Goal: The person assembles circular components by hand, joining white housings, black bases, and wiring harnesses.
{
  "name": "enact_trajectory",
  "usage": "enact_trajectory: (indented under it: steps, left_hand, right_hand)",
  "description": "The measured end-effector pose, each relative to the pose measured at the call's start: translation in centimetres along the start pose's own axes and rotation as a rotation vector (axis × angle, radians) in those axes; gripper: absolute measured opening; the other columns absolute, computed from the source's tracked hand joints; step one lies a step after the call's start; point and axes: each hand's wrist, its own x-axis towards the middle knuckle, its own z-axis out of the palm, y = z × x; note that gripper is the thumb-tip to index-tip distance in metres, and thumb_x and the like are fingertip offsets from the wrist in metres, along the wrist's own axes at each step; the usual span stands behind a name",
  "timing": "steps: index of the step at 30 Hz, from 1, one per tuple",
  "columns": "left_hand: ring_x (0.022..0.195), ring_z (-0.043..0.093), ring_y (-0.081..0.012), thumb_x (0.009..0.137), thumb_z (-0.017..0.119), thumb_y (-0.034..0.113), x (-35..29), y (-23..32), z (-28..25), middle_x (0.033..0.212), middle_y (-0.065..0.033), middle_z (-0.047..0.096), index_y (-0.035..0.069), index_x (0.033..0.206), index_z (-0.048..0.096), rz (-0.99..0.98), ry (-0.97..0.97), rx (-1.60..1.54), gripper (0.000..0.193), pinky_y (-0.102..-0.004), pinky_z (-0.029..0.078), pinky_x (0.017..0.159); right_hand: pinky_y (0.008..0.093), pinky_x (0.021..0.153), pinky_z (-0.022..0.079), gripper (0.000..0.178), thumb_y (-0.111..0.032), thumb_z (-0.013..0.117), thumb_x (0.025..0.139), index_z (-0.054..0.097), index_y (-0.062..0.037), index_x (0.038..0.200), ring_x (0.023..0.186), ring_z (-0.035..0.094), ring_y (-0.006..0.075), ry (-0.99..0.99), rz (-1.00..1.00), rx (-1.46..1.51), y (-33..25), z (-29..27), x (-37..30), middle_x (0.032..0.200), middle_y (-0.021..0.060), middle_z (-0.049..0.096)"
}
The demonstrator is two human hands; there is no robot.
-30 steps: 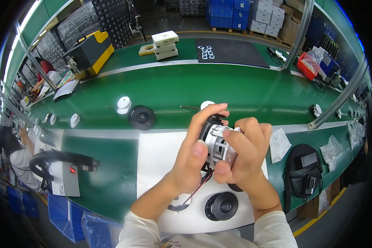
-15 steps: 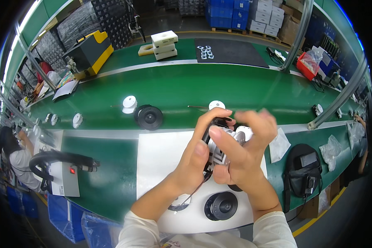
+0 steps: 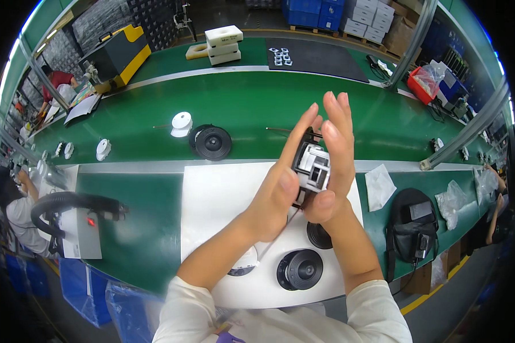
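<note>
Between my two hands, above the white mat, a round black-and-white device part [image 3: 313, 168] stands on edge, its black rim toward the left. My left hand [image 3: 276, 197] supports the black side, thumb bent against it. My right hand [image 3: 339, 163] presses the white side with its fingers stretched upward and its thumb at the lower edge. A thin wire [image 3: 277, 235] hangs from the part. Below on the mat lie a black ribbed round part [image 3: 303, 269], another black disc [image 3: 319, 235] partly behind my right forearm, and a white round part [image 3: 245, 263] half hidden by my left forearm.
Across the green conveyor belt [image 3: 257, 103] lie a white round part [image 3: 181, 123] and black discs [image 3: 213, 143]. A hose-fitted machine [image 3: 83, 228] stands left; a black pouch [image 3: 413, 228] and plastic bags [image 3: 455, 204] lie right. Metal posts [image 3: 469, 120] rise beside the belt. Co-workers sit at both sides.
My right hand's fingers have straightened from a curled, blurred pose and now lie along the part. The part has turned so its white inner structure shows between my palms. The view has shifted slightly.
</note>
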Motion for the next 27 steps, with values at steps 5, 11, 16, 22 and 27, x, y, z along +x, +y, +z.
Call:
enact_trajectory:
  steps: [5, 11, 16, 22, 27]
  left_hand:
    - [0.145, 0.025, -0.0307, 0.087, 0.032, 0.082, -0.4, -0.2, -0.2, 0.156, -0.0226, 0.024, -0.001, 0.156, 0.006, -0.014, -0.066, -0.174, 0.11, -0.0388, 0.019, 0.116]
    - [0.129, 0.043, -0.0243, 0.096, 0.053, 0.037, -0.4, 0.4, 0.1, 0.145, -0.0179, 0.035, 0.004, 0.155, 0.018, -0.018, 0.091, -0.215, 0.077, -0.0351, 0.033, 0.108]
    - [0.126, 0.045, -0.0243, 0.087, 0.067, 0.029, -0.2, -0.3, -0.4, 0.141, -0.0171, 0.039, 0.004, 0.153, 0.023, 0.162, 0.072, -0.038, 0.083, -0.036, 0.037, 0.106]
    - [0.118, 0.052, -0.0236, 0.08, 0.077, 0.031, 0.2, -0.1, -1.7, 0.137, -0.0159, 0.045, 0.002, 0.148, 0.035, 0.272, 0.048, 0.109, 0.085, -0.0357, 0.041, 0.102]
    - [0.118, 0.052, -0.0242, 0.085, 0.073, 0.031, 0.8, -0.7, -2.7, 0.137, -0.0175, 0.045, 0.008, 0.15, 0.034, 0.162, 0.03, 0.049, 0.079, -0.0367, 0.041, 0.102]
  right_hand:
    - [0.059, 0.114, 0.021, 0.062, -0.046, 0.034, 0.097, 0.052, -0.0004, 0.135, 0.13, 0.045, 0.05, 0.001, 0.053, 0.1, -1.1, -0.3, 0.4, 0.142, 0.0339, 0.044]
    - [0.0535, 0.108, 0.025, 0.062, -0.055, 0.037, 0.098, 0.048, -0.012, 0.141, 0.124, 0.047, 0.0392, -0.041, -0.07, -0.36, -0.8, -0.7, 1.3, 0.138, 0.0269, 0.049]
    - [0.0382, 0.079, 0.029, 0.063, -0.06, 0.038, 0.096, 0.052, -0.0112, 0.134, 0.082, 0.051, 0.0236, 0.034, -0.132, -0.491, -0.9, -2.2, 0.6, 0.099, 0.0093, 0.061]
    - [0.0376, 0.079, 0.03, 0.061, -0.054, 0.042, 0.097, 0.048, -0.0049, 0.132, 0.073, 0.053, 0.023, 0.009, -0.118, -0.35, -0.5, -1.8, 0.1, 0.095, 0.0097, 0.065]
    - [0.0389, 0.081, 0.033, 0.058, -0.05, 0.044, 0.097, 0.047, -0.0038, 0.133, 0.08, 0.054, 0.0234, -0.08, 0.034, -0.376, -0.2, -1.5, -0.7, 0.119, 0.0104, 0.06]
